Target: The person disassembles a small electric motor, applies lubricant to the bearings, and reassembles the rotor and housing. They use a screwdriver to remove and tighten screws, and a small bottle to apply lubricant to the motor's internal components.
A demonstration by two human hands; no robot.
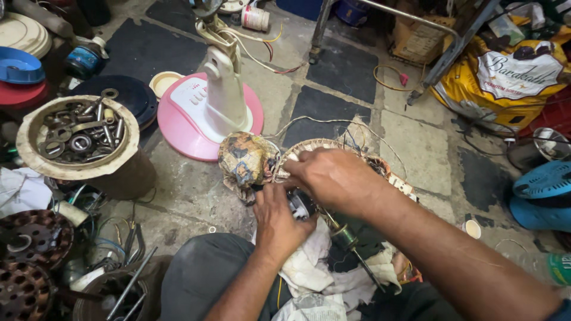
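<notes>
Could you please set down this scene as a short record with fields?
Place: stone floor of a cluttered repair spot
Left hand: grips a dark motor part from below, over a white rag
Right hand: fingers pinch the edge of a copper wire winding
Beside the hands: a paper-wrapped lump
Behind: pink and white fan stand with loose wires
Left: tub of metal bolts and rings
Right: blue fan grille, yellow sack
</notes>
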